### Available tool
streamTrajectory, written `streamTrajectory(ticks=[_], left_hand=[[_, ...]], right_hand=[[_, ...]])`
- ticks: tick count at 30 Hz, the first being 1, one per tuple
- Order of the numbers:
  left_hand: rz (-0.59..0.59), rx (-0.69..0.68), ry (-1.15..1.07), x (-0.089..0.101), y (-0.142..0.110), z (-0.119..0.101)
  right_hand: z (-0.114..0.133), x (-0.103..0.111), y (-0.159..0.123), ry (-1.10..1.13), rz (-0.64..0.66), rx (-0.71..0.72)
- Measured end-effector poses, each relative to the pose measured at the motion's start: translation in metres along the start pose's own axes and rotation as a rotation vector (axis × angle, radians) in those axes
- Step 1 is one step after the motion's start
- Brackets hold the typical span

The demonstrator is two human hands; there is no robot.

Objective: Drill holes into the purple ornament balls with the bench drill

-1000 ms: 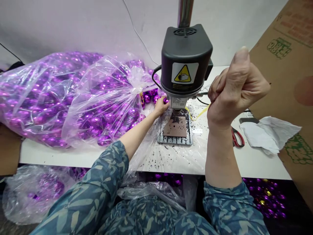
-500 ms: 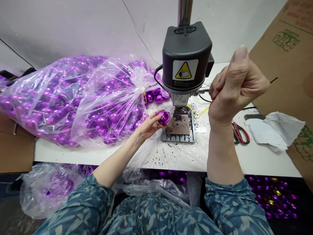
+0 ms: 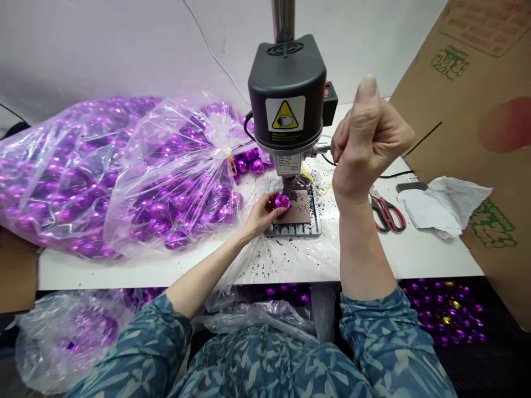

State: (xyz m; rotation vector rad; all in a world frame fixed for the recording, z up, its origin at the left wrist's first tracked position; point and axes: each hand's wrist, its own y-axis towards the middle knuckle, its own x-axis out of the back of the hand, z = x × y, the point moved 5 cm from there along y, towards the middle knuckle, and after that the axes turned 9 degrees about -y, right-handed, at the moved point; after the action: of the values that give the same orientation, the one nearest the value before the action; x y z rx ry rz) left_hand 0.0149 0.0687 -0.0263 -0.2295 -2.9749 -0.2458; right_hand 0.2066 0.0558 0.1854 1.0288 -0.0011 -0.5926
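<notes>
In the head view a black bench drill press [image 3: 286, 83] stands before me, with a yellow warning label on its front. My left hand [image 3: 265, 213] pinches a shiny purple faceted ball [image 3: 282, 202] over the left part of the brown board [image 3: 299, 207] on the slotted metal base [image 3: 315, 225]. The ball is below the chuck [image 3: 289, 179]; whether they touch I cannot tell. My right hand [image 3: 365, 138] is closed round the feed lever [image 3: 322, 148] at the press's right side, thumb up. The lever's outer end is hidden in the fist.
Big clear bags of purple balls [image 3: 124, 182] lie on the left of the white table [image 3: 431, 262]. Red-handled scissors [image 3: 388, 213] and white paper [image 3: 435, 210] lie right. A cardboard box [image 3: 464, 110] borders the right. Dark shavings surround the base. More balls [image 3: 443, 309] are below the table.
The ball has moved right, from beside the base to over the board near the chuck, and turned in my left hand. My right fist keeps its pose. The view has shifted to the right.
</notes>
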Motion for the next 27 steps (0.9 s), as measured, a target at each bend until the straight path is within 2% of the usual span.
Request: streamTrajectory(ticks=[4,7,11,21,27], left_hand=[[-0.024,-0.042,0.105,-0.004,0.006,-0.004],[-0.062,-0.037,0.101,-0.011,0.008,-0.004],[-0.099,-0.036,0.070,-0.016,0.007,-0.002],[-0.069,-0.123,0.112,-0.030,0.012,0.002],[-0.108,-0.122,0.062,-0.032,0.007,0.007]], right_hand=[[0.003,0.000,-0.001,-0.060,0.012,-0.002],[0.004,-0.001,-0.001,-0.086,0.022,-0.016],[0.005,0.000,-0.001,-0.012,0.013,0.016],[0.003,0.002,-0.001,0.087,0.012,0.056],[0.003,0.002,-0.001,0.131,0.015,0.053]])
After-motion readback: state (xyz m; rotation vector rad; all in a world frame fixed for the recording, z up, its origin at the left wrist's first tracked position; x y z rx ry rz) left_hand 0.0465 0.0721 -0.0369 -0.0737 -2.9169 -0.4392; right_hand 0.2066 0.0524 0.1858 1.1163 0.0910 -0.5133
